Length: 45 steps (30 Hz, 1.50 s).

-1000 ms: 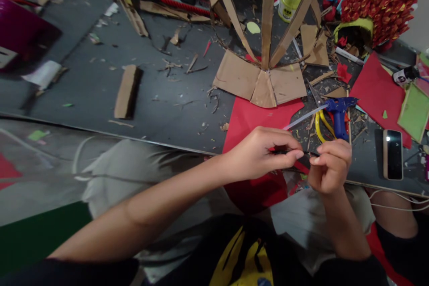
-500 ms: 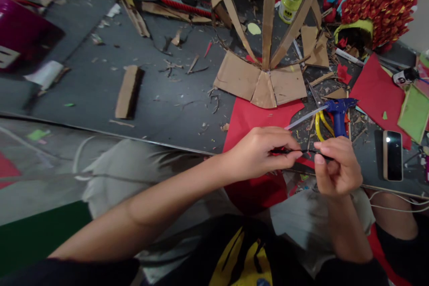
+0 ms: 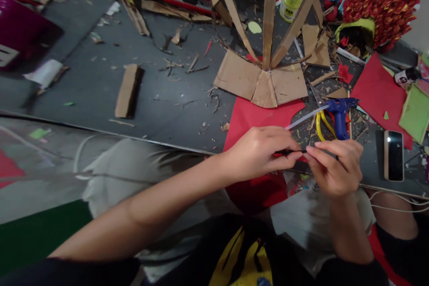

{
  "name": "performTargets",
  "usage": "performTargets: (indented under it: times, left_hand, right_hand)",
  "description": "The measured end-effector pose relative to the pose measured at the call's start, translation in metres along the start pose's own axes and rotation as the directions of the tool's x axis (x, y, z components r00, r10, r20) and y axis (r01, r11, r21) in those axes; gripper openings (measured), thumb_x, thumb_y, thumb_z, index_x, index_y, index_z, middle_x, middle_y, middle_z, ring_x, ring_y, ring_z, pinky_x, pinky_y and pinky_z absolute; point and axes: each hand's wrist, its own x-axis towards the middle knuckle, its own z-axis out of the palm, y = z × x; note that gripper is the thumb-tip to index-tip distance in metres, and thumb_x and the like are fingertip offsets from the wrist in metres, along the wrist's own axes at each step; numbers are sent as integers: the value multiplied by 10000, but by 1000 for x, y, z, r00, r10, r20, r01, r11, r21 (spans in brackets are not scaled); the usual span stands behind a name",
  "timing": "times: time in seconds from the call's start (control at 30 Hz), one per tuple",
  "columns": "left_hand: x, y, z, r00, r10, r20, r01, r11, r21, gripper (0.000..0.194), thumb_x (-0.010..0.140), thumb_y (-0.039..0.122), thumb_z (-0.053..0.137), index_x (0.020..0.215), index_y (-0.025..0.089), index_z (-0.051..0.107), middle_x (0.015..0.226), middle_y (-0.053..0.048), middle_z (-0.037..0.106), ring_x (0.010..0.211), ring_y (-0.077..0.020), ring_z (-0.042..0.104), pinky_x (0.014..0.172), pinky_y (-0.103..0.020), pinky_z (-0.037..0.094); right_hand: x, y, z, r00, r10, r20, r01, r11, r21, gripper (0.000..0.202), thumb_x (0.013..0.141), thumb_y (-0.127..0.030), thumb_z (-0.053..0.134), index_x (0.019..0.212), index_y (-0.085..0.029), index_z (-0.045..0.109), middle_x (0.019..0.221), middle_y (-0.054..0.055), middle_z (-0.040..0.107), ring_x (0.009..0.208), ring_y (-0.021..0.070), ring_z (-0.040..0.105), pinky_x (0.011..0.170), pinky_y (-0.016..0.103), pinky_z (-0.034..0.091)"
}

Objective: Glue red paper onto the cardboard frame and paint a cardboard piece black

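Note:
My left hand [image 3: 268, 154] pinches a thin black strip [image 3: 287, 152] between thumb and fingers. My right hand [image 3: 337, 165] pinches the same strip at its other side, its fingertips close to those of my left hand. Both hands are above a red sheet [image 3: 258, 118] at the table's front edge. Beyond them stands a cardboard frame [image 3: 268, 22] of curved strips on a folded cardboard base [image 3: 243, 73]. A blue glue gun [image 3: 340, 114] with a glue stick lies behind my right hand, beside yellow-handled scissors [image 3: 320, 127].
A phone [image 3: 393, 156] lies at the right. A yellow-green jar [image 3: 291, 2] stands behind the cardboard frame. A cardboard strip [image 3: 127, 91] and scraps lie on the dark table [image 3: 174, 120]. At the left is a purple container [image 3: 23, 27]. A person's knee shows at lower right.
My right hand has moved left along the black strip, nearer to my left hand, which has barely moved. Less of the strip shows between them.

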Motion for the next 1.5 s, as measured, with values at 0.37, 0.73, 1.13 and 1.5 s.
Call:
performTargets:
  times: [0.37, 0.73, 1.13, 1.5]
  left_hand:
    - [-3, -3, 3, 993, 113, -14, -102, 935, 341, 191, 887, 208, 507, 741, 136, 608, 622, -8, 612, 564, -98, 551, 532, -194, 432]
    - [-3, 1, 5, 994, 107, -25, -96, 960, 263, 175, 875, 189, 526, 743, 121, 619, 629, -19, 611, 566, -104, 544, 543, -201, 433]
    - [-2, 6, 6, 1000, 9, -18, -10, 1000, -11, 110, 846, 135, 559, 760, 99, 618, 651, -35, 625, 588, -101, 539, 586, -194, 452]
    - [-2, 9, 11, 991, -120, -57, 103, 963, -249, 93, 821, 135, 593, 742, 107, 634, 643, -31, 635, 561, -75, 541, 563, -158, 452]
  right_hand:
    - [-5, -7, 5, 999, 10, -46, -18, 987, -162, 65, 815, -177, 610, 844, -231, 632, 793, -13, 611, 772, 121, 561, 810, 317, 373]
    - [-8, -4, 8, 993, -62, -104, 37, 975, -221, 69, 792, -180, 627, 821, -238, 604, 718, -30, 592, 730, 117, 525, 777, 318, 347]
    - [-6, -4, 8, 987, -107, -123, 78, 972, -221, 126, 777, -99, 579, 782, -224, 578, 697, -29, 552, 716, 116, 497, 762, 322, 333]
    - [-4, -4, 10, 980, -118, -160, 85, 976, -201, 118, 780, -89, 527, 754, -203, 526, 723, -27, 501, 704, 102, 495, 763, 307, 331]
